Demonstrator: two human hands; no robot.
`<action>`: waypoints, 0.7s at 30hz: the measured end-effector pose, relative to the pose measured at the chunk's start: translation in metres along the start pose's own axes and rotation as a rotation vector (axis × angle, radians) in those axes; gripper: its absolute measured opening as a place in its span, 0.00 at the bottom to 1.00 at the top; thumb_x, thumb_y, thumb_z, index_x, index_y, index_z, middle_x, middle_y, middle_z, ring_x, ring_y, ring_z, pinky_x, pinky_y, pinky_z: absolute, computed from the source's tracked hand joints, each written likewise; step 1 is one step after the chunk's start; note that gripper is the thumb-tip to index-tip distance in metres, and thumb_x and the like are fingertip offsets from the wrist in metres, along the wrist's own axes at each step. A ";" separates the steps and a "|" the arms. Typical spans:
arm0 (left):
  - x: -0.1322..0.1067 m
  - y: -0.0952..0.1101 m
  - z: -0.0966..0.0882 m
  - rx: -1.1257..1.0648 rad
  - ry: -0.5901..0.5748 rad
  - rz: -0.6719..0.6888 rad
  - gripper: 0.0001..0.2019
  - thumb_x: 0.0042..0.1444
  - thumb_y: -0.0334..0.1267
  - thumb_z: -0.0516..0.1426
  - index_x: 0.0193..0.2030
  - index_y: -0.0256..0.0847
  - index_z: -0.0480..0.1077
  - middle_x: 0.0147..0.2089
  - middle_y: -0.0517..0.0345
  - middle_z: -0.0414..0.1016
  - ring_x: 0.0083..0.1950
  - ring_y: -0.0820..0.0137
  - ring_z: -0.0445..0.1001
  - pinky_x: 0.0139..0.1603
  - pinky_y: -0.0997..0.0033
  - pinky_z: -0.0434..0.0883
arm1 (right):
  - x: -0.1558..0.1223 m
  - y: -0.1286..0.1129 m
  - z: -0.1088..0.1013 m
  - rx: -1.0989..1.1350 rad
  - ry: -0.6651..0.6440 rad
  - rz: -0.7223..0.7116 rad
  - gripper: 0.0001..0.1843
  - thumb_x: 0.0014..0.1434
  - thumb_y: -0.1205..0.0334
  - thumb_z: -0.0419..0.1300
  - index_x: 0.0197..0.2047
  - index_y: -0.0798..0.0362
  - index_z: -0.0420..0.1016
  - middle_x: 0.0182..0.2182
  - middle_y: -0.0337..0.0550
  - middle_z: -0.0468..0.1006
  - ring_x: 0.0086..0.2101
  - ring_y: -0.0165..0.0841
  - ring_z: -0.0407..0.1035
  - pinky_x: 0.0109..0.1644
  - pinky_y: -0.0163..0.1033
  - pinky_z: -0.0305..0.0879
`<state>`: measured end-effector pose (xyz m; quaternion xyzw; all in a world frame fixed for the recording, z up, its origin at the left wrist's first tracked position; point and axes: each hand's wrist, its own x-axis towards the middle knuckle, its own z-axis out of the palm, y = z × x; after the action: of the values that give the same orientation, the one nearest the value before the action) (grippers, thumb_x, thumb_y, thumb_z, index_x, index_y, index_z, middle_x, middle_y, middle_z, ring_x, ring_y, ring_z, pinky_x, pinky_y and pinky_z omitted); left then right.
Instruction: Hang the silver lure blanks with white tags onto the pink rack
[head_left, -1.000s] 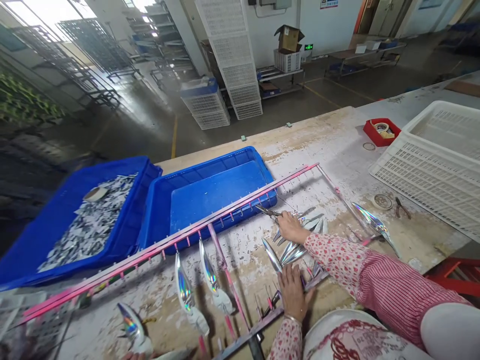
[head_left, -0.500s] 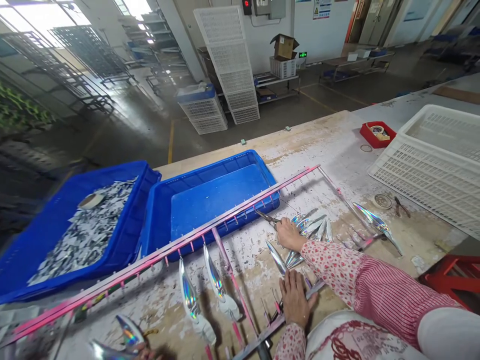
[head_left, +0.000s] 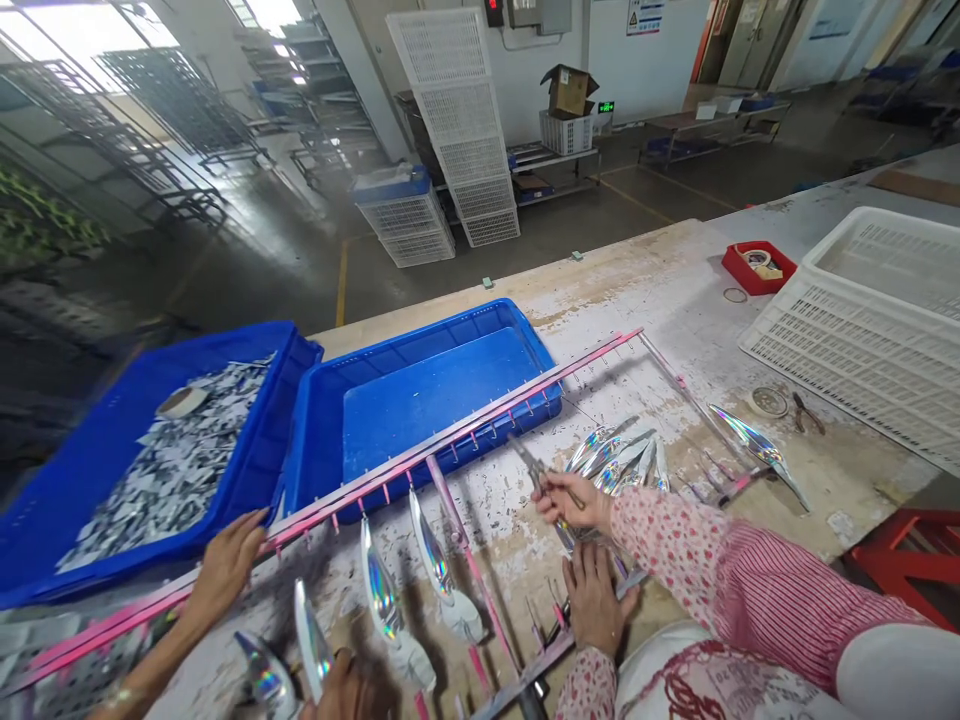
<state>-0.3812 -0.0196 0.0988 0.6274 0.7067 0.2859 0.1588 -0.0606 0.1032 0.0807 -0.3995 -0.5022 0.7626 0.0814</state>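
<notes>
Notably close: right hand between pile and rack bar, tool pointing away from the pile

Right hand (head_left: 592,505): fingers closed round a scissors-like tool (head_left: 534,463); exact type not certain, a little blurred. Tool's long axis runs from the grip up and to the left, tips near the hooked upper bar (head_left: 480,417) of the rack, at the near edge of the blue tray (head_left: 420,350).

Pile of silvery pieces (head_left: 619,455): on the worktop just beyond the right hand and wrist, opposite side from the tool tips. Pieces fanned; long axes mostly lean away from the wearer, some nearly straight, some slanting right. Right hand clearly the nearer one.

Single silvery piece (head_left: 564,535): between the two hands, mostly covered by the right. Whether any finger touches it, cannot tell.

Left hand (head_left: 598,605): palm down, fingers extended and a little spread, no grip seen, by the rack's lower rail (head_left: 551,652).

Further left, two hanging pieces (head_left: 385,590) below the bar, long axes slanting down and right. Co-worker: one hand (head_left: 231,560) on the bar, another hand (head_left: 345,690) at a slim silvery piece (head_left: 310,632).
</notes>
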 end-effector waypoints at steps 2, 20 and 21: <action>0.023 -0.069 -0.050 0.067 0.106 -0.041 0.19 0.56 0.58 0.45 0.38 0.52 0.71 0.35 0.57 0.68 0.55 0.45 0.70 0.52 0.23 0.58 | -0.009 0.018 0.013 0.329 -0.195 0.066 0.20 0.50 0.46 0.62 0.34 0.53 0.62 0.35 0.44 0.71 0.29 0.29 0.65 0.32 0.35 0.62; 0.042 -0.172 -0.102 0.258 0.229 0.003 0.22 0.61 0.54 0.41 0.33 0.45 0.69 0.27 0.63 0.62 0.39 0.57 0.74 0.51 0.35 0.66 | 0.010 -0.025 -0.018 -0.979 0.390 0.010 0.11 0.62 0.62 0.54 0.44 0.58 0.73 0.42 0.55 0.75 0.43 0.39 0.70 0.45 0.40 0.64; 0.044 -0.168 -0.105 0.256 0.244 0.000 0.22 0.60 0.54 0.41 0.32 0.44 0.69 0.27 0.63 0.61 0.42 0.57 0.75 0.52 0.38 0.66 | 0.006 -0.018 -0.017 -1.097 0.353 -0.017 0.12 0.61 0.64 0.55 0.45 0.59 0.73 0.46 0.58 0.73 0.45 0.42 0.70 0.47 0.43 0.64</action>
<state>-0.5829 -0.0060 0.0859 0.6032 0.7513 0.2678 -0.0093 -0.0577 0.1270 0.0899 -0.5003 -0.8063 0.3118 -0.0489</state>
